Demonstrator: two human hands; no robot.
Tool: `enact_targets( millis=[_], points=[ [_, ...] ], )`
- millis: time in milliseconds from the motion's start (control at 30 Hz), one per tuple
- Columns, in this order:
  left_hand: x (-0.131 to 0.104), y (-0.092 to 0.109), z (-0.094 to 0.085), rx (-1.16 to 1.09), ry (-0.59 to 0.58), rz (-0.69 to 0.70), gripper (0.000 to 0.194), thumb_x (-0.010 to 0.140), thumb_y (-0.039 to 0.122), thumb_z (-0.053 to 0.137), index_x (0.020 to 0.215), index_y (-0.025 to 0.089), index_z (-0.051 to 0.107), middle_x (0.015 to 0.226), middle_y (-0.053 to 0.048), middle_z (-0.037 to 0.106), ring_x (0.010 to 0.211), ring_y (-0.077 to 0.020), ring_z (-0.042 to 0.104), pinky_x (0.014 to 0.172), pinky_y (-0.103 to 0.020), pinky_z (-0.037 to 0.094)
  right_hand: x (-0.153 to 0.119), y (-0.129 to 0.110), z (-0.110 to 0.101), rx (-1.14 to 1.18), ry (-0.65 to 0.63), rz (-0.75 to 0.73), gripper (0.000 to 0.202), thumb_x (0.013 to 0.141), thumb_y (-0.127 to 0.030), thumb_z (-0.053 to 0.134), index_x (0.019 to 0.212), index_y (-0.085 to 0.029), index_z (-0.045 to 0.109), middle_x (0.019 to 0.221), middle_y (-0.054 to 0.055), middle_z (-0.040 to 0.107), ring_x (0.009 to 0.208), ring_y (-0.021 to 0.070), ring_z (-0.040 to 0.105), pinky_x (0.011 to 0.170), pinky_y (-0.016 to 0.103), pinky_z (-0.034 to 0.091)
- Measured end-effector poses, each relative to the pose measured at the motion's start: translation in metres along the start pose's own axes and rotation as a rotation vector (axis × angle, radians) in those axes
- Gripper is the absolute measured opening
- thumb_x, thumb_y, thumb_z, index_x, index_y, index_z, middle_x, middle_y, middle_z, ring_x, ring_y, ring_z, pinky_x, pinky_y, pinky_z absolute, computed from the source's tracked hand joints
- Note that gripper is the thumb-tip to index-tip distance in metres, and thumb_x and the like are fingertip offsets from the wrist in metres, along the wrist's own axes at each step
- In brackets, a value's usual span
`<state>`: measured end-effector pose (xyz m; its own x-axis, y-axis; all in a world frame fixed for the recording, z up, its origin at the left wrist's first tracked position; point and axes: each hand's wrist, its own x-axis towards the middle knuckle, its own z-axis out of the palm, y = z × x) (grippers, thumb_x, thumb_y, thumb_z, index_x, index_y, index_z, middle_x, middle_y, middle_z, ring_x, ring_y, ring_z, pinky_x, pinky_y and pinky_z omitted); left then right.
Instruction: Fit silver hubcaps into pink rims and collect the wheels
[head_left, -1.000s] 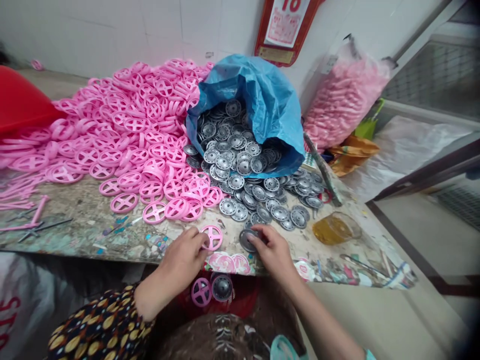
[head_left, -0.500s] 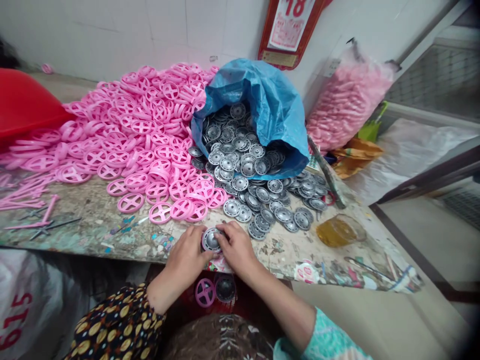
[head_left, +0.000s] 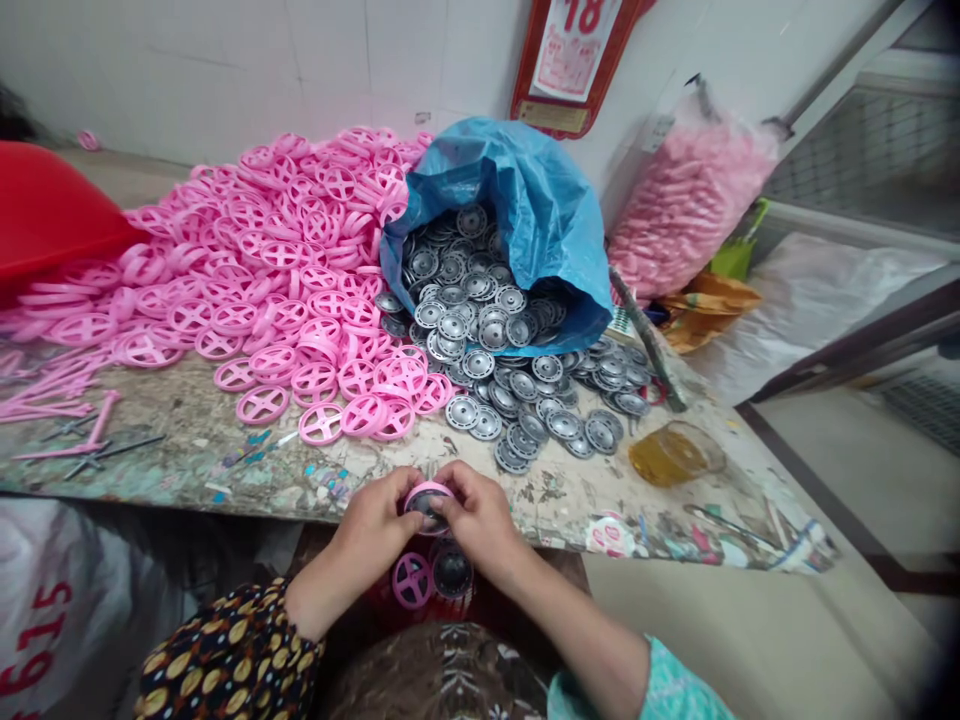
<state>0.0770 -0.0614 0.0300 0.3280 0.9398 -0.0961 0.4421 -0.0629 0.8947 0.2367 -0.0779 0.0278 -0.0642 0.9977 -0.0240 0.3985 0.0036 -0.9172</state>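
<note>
We have the pink-rimmed wheel (head_left: 429,488) between both hands, just at the near edge of the worktable (head_left: 277,485), with a dark grey disc (head_left: 421,504) showing inside its rim. Our left hand (head_left: 375,515) grips it from the left, fingers curled around the rim and thumb against the disc; our right hand (head_left: 480,515) pinches it from the right, with its thumb pressed on the grey face as well. Below the table edge, under our hands, we see a pink spoked wheel (head_left: 412,581) beside a grey disc in a pink rim (head_left: 453,572). Past our fingertips, the heap of pink wheels (head_left: 277,250) spreads over the left and middle of the table, and next to it a blue bag (head_left: 559,215) lies with its mouth towards us, loose grey discs (head_left: 562,425) spilling from it. To the right of these we have a clear cup of amber liquid (head_left: 671,455), tilted in our view. Off to the left lie pink rods (head_left: 45,405) and dark rods (head_left: 120,450), with a red container (head_left: 56,220) behind them. Farther back on the right stands a clear bag of pink parts (head_left: 694,195), and on the wall hangs a calendar (head_left: 574,55) reading 18.
</note>
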Motion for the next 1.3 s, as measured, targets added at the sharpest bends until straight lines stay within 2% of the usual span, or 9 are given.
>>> enact_targets(
  millis=[133, 233, 333, 467, 567, 733, 867, 1100, 1300],
  points=[
    [-0.003, 0.002, -0.001, -0.084, -0.051, 0.050, 0.023, 0.068, 0.017, 0.062, 0.091, 0.021, 0.063, 0.081, 0.001, 0.066, 0.077, -0.0174, 0.059, 0.069, -0.027, 0.043, -0.002, 0.002, -0.005, 0.067, -0.050, 0.035, 0.010, 0.074, -0.016, 0.058, 0.083, -0.020, 0.058, 0.068, -0.005, 0.058, 0.065, 0.0131, 0.053, 0.059, 0.021, 0.039],
    [-0.003, 0.001, -0.010, -0.162, -0.048, 0.042, 0.029, 0.069, 0.024, 0.066, 0.097, 0.020, 0.064, 0.079, 0.000, 0.064, 0.075, -0.0178, 0.059, 0.069, -0.028, 0.044, -0.010, -0.004, -0.020, -0.104, -0.183, -0.039, 0.012, 0.077, -0.019, 0.061, 0.088, -0.022, 0.062, 0.076, -0.003, 0.061, 0.071, 0.0145, 0.056, 0.065, 0.024, 0.041],
    [0.004, -0.004, -0.027, -0.029, 0.258, 0.058, 0.023, 0.077, 0.033, 0.059, 0.096, 0.020, 0.064, 0.080, -0.002, 0.061, 0.073, -0.0176, 0.057, 0.068, -0.028, 0.044, -0.010, -0.010, -0.036, -0.387, -0.162, -0.146, 0.022, 0.080, -0.026, 0.063, 0.102, -0.024, 0.065, 0.092, 0.002, 0.061, 0.084, 0.0180, 0.056, 0.074, 0.028, 0.042],
    [0.022, -0.010, -0.052, 0.519, 0.621, 0.114, 0.029, 0.083, 0.035, 0.051, 0.104, 0.017, 0.063, 0.091, -0.008, 0.056, 0.087, -0.0239, 0.054, 0.078, -0.035, 0.043, 0.022, -0.011, -0.048, -0.677, 0.106, -0.192, 0.025, 0.089, -0.029, 0.052, 0.108, -0.018, 0.064, 0.098, 0.009, 0.060, 0.091, 0.0233, 0.052, 0.081, 0.035, 0.041],
    [0.035, -0.015, -0.062, 0.767, 0.583, 0.084, 0.030, 0.083, 0.034, 0.050, 0.100, 0.014, 0.065, 0.088, -0.011, 0.053, 0.089, -0.0282, 0.052, 0.078, -0.038, 0.043, 0.054, -0.013, -0.048, -0.874, 0.222, -0.185, 0.034, 0.089, -0.030, 0.051, 0.118, -0.015, 0.059, 0.109, 0.015, 0.058, 0.096, 0.0281, 0.047, 0.083, 0.040, 0.038],
    [0.034, -0.017, -0.065, 0.747, 0.507, 0.214, 0.022, 0.083, 0.027, 0.048, 0.083, 0.016, 0.068, 0.085, -0.010, 0.055, 0.083, -0.0256, 0.052, 0.076, -0.037, 0.043, 0.075, -0.010, -0.041, -0.969, 0.185, -0.184, 0.042, 0.083, -0.025, 0.060, 0.123, -0.015, 0.056, 0.107, 0.015, 0.058, 0.097, 0.0305, 0.044, 0.081, 0.041, 0.037],
    [0.016, -0.007, -0.058, 0.444, 0.492, 0.277, 0.014, 0.082, 0.028, 0.051, 0.081, 0.020, 0.063, 0.101, -0.009, 0.061, 0.100, -0.0255, 0.053, 0.090, -0.040, 0.040, 0.069, -0.002, -0.044, -0.809, 0.246, -0.243, 0.036, 0.082, -0.019, 0.058, 0.119, -0.018, 0.058, 0.101, 0.013, 0.056, 0.094, 0.0267, 0.046, 0.082, 0.038, 0.038],
    [0.003, 0.021, -0.019, -0.942, 0.244, -0.215, 0.025, 0.068, 0.032, 0.072, 0.081, 0.020, 0.055, 0.071, 0.004, 0.059, 0.064, -0.0108, 0.058, 0.065, -0.024, 0.048, 0.037, -0.021, -0.028, 0.195, 0.276, -0.167, 0.013, 0.082, -0.028, 0.056, 0.091, -0.020, 0.056, 0.079, 0.001, 0.057, 0.071, 0.0157, 0.053, 0.066, 0.027, 0.045],
    [0.003, 0.022, 0.005, -1.131, 0.110, -0.265, 0.031, 0.068, 0.023, 0.075, 0.093, 0.019, 0.058, 0.089, 0.000, 0.064, 0.075, -0.0124, 0.062, 0.066, -0.025, 0.051, 0.008, -0.025, 0.001, -0.045, 0.304, -0.269, 0.012, 0.083, -0.026, 0.055, 0.092, -0.018, 0.058, 0.092, 0.005, 0.052, 0.084, 0.0171, 0.052, 0.075, 0.029, 0.044]
  ],
)
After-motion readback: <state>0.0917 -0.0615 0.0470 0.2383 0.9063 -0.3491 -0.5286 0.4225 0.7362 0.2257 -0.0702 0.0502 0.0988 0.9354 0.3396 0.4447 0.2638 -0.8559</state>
